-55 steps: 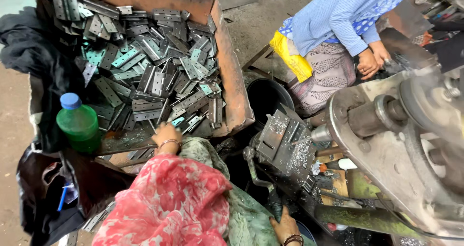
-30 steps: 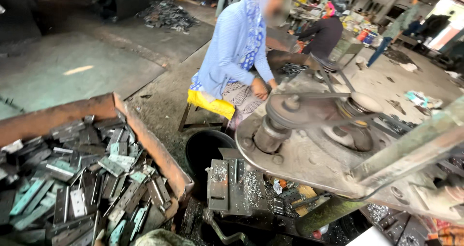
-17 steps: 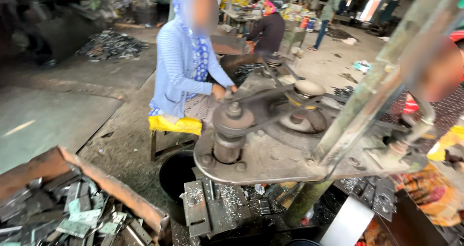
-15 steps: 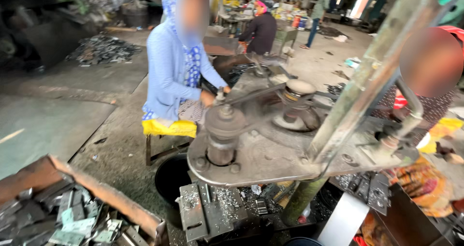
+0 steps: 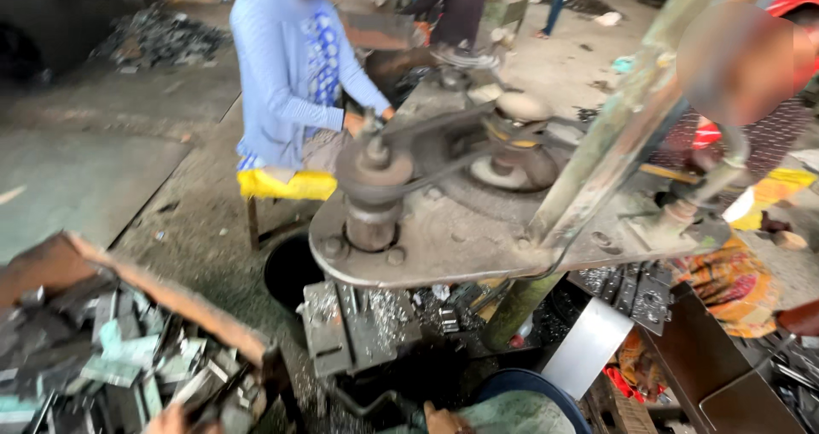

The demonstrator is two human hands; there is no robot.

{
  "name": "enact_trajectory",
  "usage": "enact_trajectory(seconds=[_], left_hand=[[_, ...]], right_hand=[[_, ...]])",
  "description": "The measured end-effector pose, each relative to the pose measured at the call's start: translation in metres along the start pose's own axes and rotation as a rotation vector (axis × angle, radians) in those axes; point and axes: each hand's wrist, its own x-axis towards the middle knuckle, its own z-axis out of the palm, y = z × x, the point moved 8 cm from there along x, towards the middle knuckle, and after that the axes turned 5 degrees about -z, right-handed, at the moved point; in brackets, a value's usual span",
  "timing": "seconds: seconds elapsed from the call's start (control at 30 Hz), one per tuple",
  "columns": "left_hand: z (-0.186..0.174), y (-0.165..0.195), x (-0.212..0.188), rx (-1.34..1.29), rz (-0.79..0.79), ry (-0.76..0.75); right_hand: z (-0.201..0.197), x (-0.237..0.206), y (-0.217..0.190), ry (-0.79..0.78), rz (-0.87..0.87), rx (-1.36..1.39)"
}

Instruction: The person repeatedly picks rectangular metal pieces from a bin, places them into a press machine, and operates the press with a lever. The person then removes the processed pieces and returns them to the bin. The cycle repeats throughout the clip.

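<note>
Grey metal strips [image 5: 111,357] fill the rusty crate [image 5: 171,297]; my left hand [image 5: 166,419] rests among them, grip hidden. My right hand [image 5: 444,419] hovers empty below the press [image 5: 478,221]; nothing is loaded yet.

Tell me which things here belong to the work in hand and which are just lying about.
In use: left hand at the metal pieces in the rusty crate; right hand below the press bed.
Lying about: black tub; far scrap heap; white sheet.
</note>
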Motion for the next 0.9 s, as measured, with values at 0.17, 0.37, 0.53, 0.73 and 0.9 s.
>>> enact_trajectory(seconds=[0.17, 0.37, 0.53, 0.73, 0.9], left_hand=[[0.010, 0.141, -0.113, -0.358, 0.596, -0.238], [0.065, 0.239, -0.210, 0.185, 0.994, -0.467], [0.073, 0.232, -0.206, 0.217, 0.898, -0.573], [0.063, 0.237, -0.205, 0.440, 0.961, -0.499], [0.069, 0.253, -0.210, 0.578, 1.089, -0.523]], right_hand=[[-0.012, -0.013, -0.003, 0.020, -0.013, -0.035], [-0.027, -0.023, -0.013, -0.008, 0.005, -0.032], [-0.034, -0.025, -0.019, -0.037, 0.022, -0.049], [-0.033, -0.023, -0.019, -0.006, 0.023, -0.042], [-0.030, -0.021, -0.015, 0.022, 0.017, -0.046]])
